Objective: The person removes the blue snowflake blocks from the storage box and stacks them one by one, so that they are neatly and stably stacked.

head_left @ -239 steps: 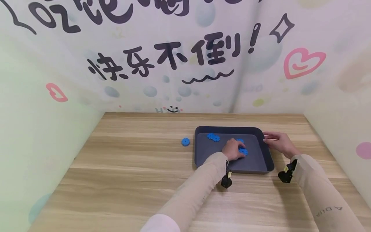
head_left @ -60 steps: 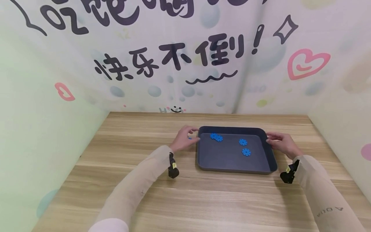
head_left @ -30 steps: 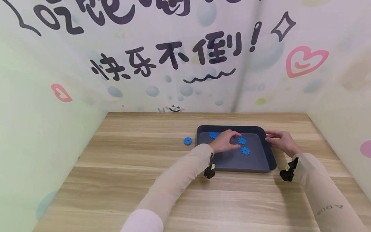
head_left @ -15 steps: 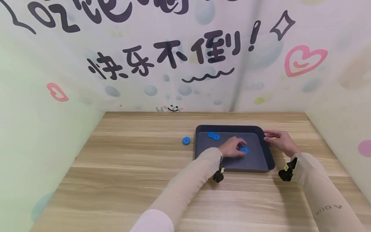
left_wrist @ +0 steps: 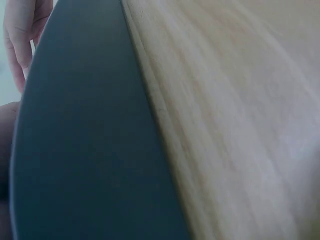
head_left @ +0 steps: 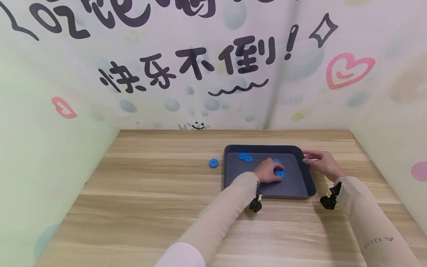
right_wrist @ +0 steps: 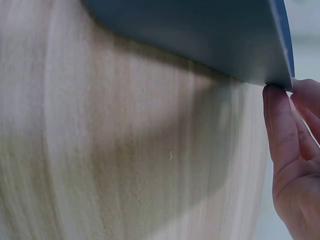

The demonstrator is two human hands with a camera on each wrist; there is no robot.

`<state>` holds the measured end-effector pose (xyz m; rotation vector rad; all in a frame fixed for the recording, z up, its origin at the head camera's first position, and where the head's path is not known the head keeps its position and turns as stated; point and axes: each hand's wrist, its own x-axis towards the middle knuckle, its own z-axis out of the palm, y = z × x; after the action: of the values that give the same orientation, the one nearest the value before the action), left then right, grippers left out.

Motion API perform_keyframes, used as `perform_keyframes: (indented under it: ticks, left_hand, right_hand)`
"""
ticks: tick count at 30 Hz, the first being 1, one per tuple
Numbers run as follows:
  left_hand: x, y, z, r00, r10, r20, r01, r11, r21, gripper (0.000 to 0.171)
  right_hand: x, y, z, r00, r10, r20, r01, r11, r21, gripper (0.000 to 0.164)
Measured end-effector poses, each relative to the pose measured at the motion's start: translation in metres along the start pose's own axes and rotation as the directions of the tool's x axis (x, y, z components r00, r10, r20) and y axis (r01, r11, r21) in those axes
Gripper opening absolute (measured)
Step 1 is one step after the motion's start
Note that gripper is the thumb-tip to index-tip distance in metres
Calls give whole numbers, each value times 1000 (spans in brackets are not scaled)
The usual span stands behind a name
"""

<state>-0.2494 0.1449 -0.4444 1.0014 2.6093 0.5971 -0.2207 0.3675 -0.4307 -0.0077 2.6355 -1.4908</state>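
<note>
In the head view, my left hand is low over the dark grey tray, its thumb and fingers closed around a blue notched disc. A second disc lies just behind, partly hidden by the fingers. Two overlapping blue discs lie at the tray's back left. My right hand holds the tray's right rim. The right wrist view shows its fingers pinching that edge. Only the tray wall and part of the left hand fill the left wrist view's left side.
A thick blue disc piece, perhaps a stack, sits on the wooden table left of the tray. Printed cloth walls enclose the table at the back and sides. Black wrist cameras hang under both sleeves.
My left hand moved from beside the tray's left edge, near the disc on the table, rightward over the tray and down around a blue disc. The right hand stays at the rim.
</note>
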Motion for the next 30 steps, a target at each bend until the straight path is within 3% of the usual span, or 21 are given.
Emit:
perform_keyframes:
  ticks: [8,24,30]
  left_hand:
    - [-2,0,2,1000,-22,0,22,999,27,38]
    - [-4,-3,5,997,-44,-65,39,997,-68,33]
    - [-2,-7,7,997,-24,-71,13,989,-145,33]
  right_hand:
    - [0,-1,1,1000,-2,5,2,1000,10,48]
    - [0,-2,1,1000,-14,1,14,1000,11,47]
    - [-1,-2,1,1000,2,-1,-2,1000,-3,47]
